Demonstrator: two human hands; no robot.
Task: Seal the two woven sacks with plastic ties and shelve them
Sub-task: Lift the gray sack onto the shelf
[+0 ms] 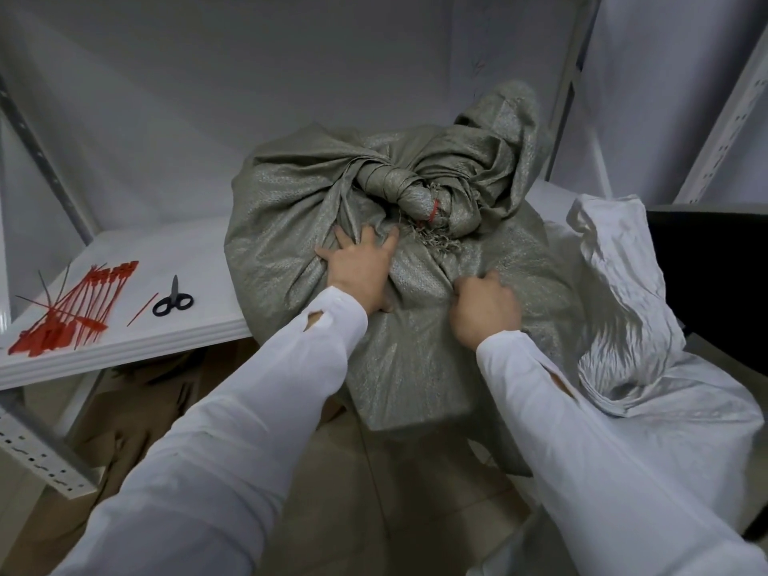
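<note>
Grey sack overhangs the shelf; my left hand presses it, fingers spread, right hand pinches its cloth. Loosen either and it may slide off.

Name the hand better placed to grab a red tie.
Left, probably: the left hand lies flat on the grey sack, nearer the red ties; the right hand grips its fabric.

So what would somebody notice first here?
The big grey sack in the middle, partly on the white shelf, its twisted neck bound by a red tie. The left hand presses it and the right hand grips its cloth. Left on the shelf lie red ties and black scissors.
</note>
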